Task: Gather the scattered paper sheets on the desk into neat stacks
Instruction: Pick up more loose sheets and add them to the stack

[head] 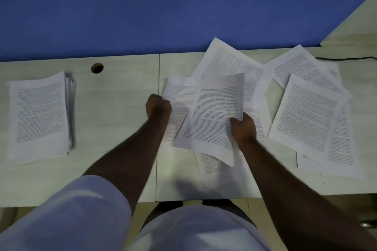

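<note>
Person wears a white short-sleeved shirt [204,230]; left sleeve [77,210] ends above the elbow. Both forearms bare. No watch, rings or gloves visible on either hand.

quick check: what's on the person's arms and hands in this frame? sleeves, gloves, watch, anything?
Both forearms are bare from elbow to wrist. The left hand and right hand wear no gloves, and no watch, ring or band shows on either. A loose white short sleeve covers the left upper arm, ending near the elbow. The right upper arm is out of frame, so its sleeve cannot be seen.
</note>
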